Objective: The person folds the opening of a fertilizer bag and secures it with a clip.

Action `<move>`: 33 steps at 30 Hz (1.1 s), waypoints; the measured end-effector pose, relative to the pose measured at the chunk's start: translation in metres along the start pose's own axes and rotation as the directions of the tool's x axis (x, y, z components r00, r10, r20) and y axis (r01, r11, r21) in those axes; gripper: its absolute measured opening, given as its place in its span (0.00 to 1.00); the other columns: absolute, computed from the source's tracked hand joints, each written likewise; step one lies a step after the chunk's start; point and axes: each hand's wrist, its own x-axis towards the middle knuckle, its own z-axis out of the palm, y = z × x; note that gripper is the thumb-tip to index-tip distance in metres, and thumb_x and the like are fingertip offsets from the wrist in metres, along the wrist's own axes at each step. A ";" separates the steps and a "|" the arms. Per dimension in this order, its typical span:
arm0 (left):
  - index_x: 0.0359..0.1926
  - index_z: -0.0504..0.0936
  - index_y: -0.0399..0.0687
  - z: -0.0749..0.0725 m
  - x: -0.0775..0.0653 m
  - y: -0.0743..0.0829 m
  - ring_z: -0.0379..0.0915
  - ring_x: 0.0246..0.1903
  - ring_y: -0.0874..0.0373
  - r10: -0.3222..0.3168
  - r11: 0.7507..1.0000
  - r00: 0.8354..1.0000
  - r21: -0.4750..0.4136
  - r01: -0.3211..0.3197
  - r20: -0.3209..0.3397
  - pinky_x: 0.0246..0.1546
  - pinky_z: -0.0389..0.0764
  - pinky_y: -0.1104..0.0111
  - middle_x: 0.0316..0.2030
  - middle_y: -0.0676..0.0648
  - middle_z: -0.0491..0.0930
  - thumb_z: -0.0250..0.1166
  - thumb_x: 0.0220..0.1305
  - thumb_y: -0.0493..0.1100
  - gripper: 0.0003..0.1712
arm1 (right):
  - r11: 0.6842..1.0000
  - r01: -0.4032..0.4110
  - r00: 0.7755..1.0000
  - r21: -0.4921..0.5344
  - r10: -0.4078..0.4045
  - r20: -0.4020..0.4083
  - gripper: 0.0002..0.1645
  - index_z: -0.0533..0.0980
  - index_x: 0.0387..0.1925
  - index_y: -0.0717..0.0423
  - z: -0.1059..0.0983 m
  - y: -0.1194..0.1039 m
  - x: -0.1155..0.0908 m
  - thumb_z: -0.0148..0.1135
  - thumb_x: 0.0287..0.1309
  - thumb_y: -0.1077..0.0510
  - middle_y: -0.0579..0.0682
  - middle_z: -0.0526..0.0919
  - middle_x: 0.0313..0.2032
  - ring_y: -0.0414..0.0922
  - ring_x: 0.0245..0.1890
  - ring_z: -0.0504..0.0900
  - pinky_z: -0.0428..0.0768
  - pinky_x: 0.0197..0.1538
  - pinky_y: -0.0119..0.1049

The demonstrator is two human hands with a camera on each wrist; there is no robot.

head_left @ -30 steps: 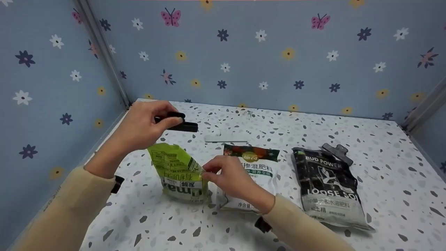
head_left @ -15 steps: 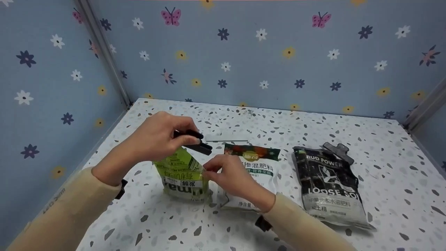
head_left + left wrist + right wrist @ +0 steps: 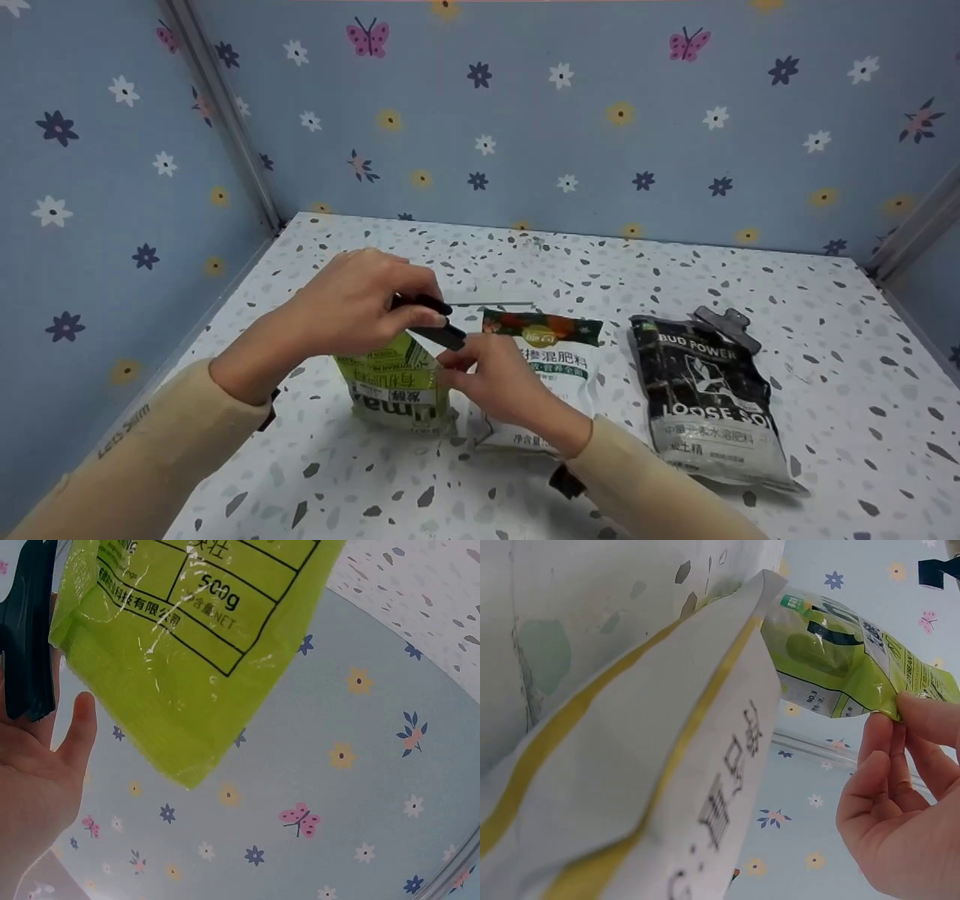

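A lime-green fertilizer bag point(image 3: 394, 390) stands upright on the speckled table in the head view, its top partly hidden by my left hand point(image 3: 360, 304). That hand holds a black bag clip point(image 3: 439, 330) between thumb and fingers, over the bag's top right corner. In the left wrist view the clip point(image 3: 30, 637) is beside the bag's edge, partly cut off by the frame. My right hand point(image 3: 502, 382) pinches the bag's right side edge. The right wrist view shows this hand point(image 3: 911, 802) with thumb and fingertips on the green film point(image 3: 832, 652).
Right behind my right hand lies a white fertilizer bag point(image 3: 555, 375). Farther right is a black and silver bag point(image 3: 712, 412), a grey clip point(image 3: 727, 326) at its top corner. A thin pale strip point(image 3: 491, 302) lies behind the bags. Flowered walls enclose the table.
My left hand has come down and to the right with the black clip, which now tilts downward near the bag's corner. The right hand has kept its pinch in place.
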 end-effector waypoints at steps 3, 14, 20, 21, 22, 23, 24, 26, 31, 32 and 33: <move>0.34 0.85 0.55 0.002 0.000 -0.001 0.75 0.26 0.64 0.008 0.999 0.999 0.032 -0.009 0.033 0.27 0.75 0.63 0.28 0.58 0.83 0.69 0.65 0.50 0.06 | 1.000 0.020 1.000 0.006 -0.020 -0.007 0.05 0.87 0.37 0.59 0.001 0.000 0.000 0.70 0.58 0.62 0.48 0.86 0.34 0.41 0.36 0.85 0.81 0.43 0.34; 0.34 0.85 0.55 0.007 -0.001 -0.004 0.74 0.22 0.65 -0.024 0.996 0.992 0.091 0.013 0.125 0.25 0.76 0.64 0.25 0.57 0.82 0.69 0.66 0.50 0.06 | 0.998 -0.025 0.999 0.051 0.024 0.030 0.02 0.86 0.30 0.52 -0.001 0.004 0.002 0.70 0.58 0.61 0.40 0.86 0.29 0.36 0.33 0.83 0.80 0.39 0.35; 0.33 0.84 0.56 0.012 -0.002 -0.005 0.74 0.24 0.64 -0.037 0.995 0.989 0.097 0.024 0.143 0.27 0.77 0.63 0.26 0.58 0.81 0.69 0.65 0.49 0.05 | 0.992 -0.094 0.994 0.082 0.090 0.055 0.16 0.82 0.45 0.55 -0.004 0.001 0.001 0.71 0.54 0.66 0.42 0.83 0.30 0.38 0.32 0.82 0.82 0.38 0.34; 0.33 0.84 0.55 0.013 -0.002 -0.006 0.74 0.24 0.64 -0.035 0.995 0.989 0.096 0.022 0.143 0.27 0.77 0.64 0.25 0.58 0.81 0.69 0.65 0.49 0.05 | 0.991 -0.100 0.994 0.085 0.096 0.053 0.18 0.81 0.47 0.55 -0.004 0.001 0.000 0.71 0.54 0.66 0.42 0.83 0.31 0.39 0.32 0.82 0.82 0.38 0.34; 0.33 0.84 0.55 0.014 -0.002 -0.006 0.74 0.24 0.64 -0.033 0.995 0.989 0.096 0.020 0.144 0.27 0.77 0.64 0.25 0.58 0.81 0.70 0.65 0.49 0.06 | 0.991 -0.105 0.994 0.089 0.100 0.049 0.20 0.81 0.49 0.55 -0.005 0.001 0.000 0.72 0.53 0.66 0.42 0.83 0.31 0.39 0.32 0.82 0.82 0.38 0.34; 0.33 0.84 0.55 0.015 -0.002 -0.007 0.74 0.24 0.64 -0.030 0.995 0.989 0.098 0.015 0.147 0.27 0.77 0.64 0.25 0.58 0.81 0.70 0.65 0.49 0.06 | 0.990 -0.108 0.994 0.088 0.104 0.044 0.21 0.80 0.49 0.54 -0.005 0.000 0.000 0.73 0.53 0.66 0.42 0.82 0.31 0.39 0.33 0.82 0.82 0.38 0.34; 0.32 0.84 0.55 0.016 -0.002 -0.007 0.74 0.24 0.64 -0.024 0.995 0.988 0.100 0.009 0.149 0.27 0.76 0.64 0.25 0.58 0.81 0.70 0.65 0.49 0.06 | 0.990 -0.109 0.994 0.090 0.106 0.038 0.21 0.80 0.49 0.54 -0.005 0.000 0.000 0.73 0.53 0.66 0.42 0.82 0.31 0.39 0.33 0.82 0.82 0.38 0.34; 0.32 0.84 0.55 0.018 -0.001 -0.008 0.73 0.23 0.65 -0.020 0.995 0.987 0.104 0.003 0.159 0.26 0.76 0.64 0.25 0.59 0.81 0.70 0.64 0.50 0.07 | 0.990 -0.109 0.994 0.094 0.107 0.026 0.22 0.79 0.49 0.54 -0.005 0.000 0.000 0.74 0.52 0.65 0.42 0.82 0.31 0.39 0.33 0.82 0.82 0.38 0.34; 0.33 0.85 0.56 0.021 0.000 -0.010 0.73 0.23 0.64 -0.056 0.992 0.978 0.121 0.032 0.200 0.27 0.76 0.63 0.24 0.60 0.80 0.69 0.64 0.54 0.09 | 0.989 -0.106 0.994 0.100 0.105 0.013 0.22 0.79 0.48 0.54 -0.004 0.002 -0.001 0.76 0.51 0.64 0.43 0.82 0.33 0.39 0.34 0.83 0.82 0.40 0.33; 0.33 0.85 0.56 0.021 0.000 -0.010 0.73 0.23 0.64 -0.073 0.991 0.975 0.123 0.048 0.212 0.27 0.75 0.63 0.24 0.60 0.80 0.69 0.64 0.54 0.10 | 0.989 -0.108 0.994 0.098 0.107 0.015 0.21 0.80 0.47 0.54 -0.004 0.002 -0.001 0.76 0.51 0.64 0.43 0.82 0.34 0.39 0.35 0.84 0.83 0.40 0.32; 0.34 0.85 0.56 0.021 0.000 -0.010 0.72 0.23 0.64 -0.087 0.990 0.971 0.126 0.060 0.222 0.26 0.75 0.63 0.24 0.60 0.80 0.69 0.64 0.55 0.11 | 0.990 -0.108 0.994 0.091 0.107 0.020 0.20 0.80 0.47 0.54 -0.003 0.002 -0.001 0.76 0.51 0.64 0.43 0.82 0.34 0.39 0.35 0.84 0.82 0.41 0.32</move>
